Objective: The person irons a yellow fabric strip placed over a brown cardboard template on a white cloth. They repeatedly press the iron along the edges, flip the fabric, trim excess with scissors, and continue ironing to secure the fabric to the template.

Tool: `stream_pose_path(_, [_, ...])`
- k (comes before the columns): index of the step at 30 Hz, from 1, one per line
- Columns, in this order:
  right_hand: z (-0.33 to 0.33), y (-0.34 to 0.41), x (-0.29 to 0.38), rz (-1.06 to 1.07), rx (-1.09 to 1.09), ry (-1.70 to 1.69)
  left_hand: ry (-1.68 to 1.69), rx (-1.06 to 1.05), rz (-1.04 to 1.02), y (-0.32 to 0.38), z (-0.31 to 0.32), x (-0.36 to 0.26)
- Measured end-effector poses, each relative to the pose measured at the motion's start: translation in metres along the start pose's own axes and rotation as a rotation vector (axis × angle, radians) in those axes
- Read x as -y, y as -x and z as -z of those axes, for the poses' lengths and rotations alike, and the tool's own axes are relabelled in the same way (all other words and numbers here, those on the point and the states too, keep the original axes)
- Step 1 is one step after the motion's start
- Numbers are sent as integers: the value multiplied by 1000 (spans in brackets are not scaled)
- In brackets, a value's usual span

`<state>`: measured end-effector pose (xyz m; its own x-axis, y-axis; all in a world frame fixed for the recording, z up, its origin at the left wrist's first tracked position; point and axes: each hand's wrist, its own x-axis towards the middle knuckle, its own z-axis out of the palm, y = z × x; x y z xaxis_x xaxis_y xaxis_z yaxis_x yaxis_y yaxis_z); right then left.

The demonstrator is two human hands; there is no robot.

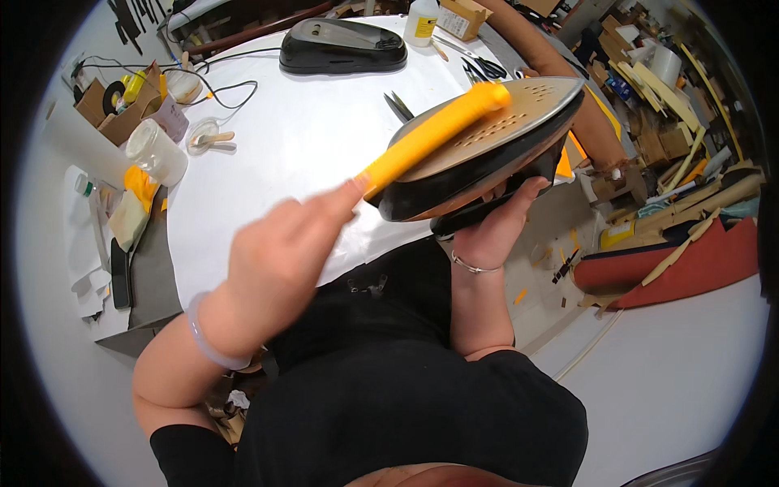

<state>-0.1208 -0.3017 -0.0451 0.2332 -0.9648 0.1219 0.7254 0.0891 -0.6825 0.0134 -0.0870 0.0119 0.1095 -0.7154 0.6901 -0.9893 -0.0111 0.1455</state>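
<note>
My right hand (496,225) grips the handle of a clothes iron (481,176), which is tilted so that its perforated metal soleplate faces up. My left hand (292,243), slightly blurred, pinches the near end of a long yellow-orange strip (435,137). The strip lies slantwise across the soleplate, its far end over the holes; its exact material cannot be told. Behind the iron, on the white-covered table (292,146), lie pointed metal blades (398,106), partly hidden by the iron.
A black iron base (344,58), a white bottle (421,23) and black-handled scissors (487,67) stand or lie at the back. At the left are a translucent jar (156,152), a lid with a wooden stick (204,137), cables and a phone (120,274). Another person's arm (541,49) reaches in.
</note>
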Motion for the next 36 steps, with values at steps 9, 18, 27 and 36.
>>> stream_pose_path(9, [17,-10,4,197,149,80,1143,139,1140,-6,18,52])
stream_pose_path(18, [14,4,-16,238,203,114,1324,177,1048,-3,38,48])
stream_pose_path(27, [5,10,-14,326,331,126,1218,108,1055,-11,46,21])
stream_pose_path(36, [5,15,-8,364,299,159,1083,-29,973,-2,47,0])
